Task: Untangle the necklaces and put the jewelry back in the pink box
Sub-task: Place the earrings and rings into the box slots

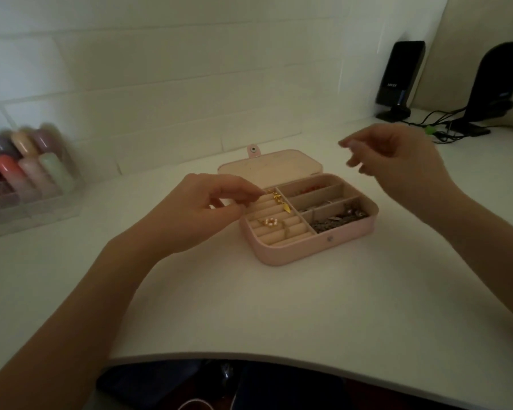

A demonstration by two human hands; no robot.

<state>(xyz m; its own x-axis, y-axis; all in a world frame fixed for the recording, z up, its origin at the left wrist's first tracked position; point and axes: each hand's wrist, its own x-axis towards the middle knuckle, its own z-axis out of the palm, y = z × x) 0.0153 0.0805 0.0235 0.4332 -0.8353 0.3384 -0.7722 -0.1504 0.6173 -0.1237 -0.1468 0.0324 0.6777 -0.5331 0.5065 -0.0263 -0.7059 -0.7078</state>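
Pink box (282,255) sits open mid-desk. Left hand (202,214) pinches a gold necklace (279,201) over the ring rolls; right hand (397,164) hovers, fingers loosely curled, holding nothing. Looks like stowing; next, lower it gently.

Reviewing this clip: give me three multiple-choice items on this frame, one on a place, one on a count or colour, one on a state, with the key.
1. Where is the gold pendant?
A. over the ring rolls on the box's left side
B. on the desk beside the speakers
C. in the clear organizer

2. How many black speakers stand at the back right?
A. one
B. two
C. four

3. The pink box is:
A. snapped shut
B. open, lid back
C. upside down

Key: 1 A, the gold pendant hangs from the left hand above the rolls; 2 B, two speakers show; 3 B, the pink box shows its compartments.
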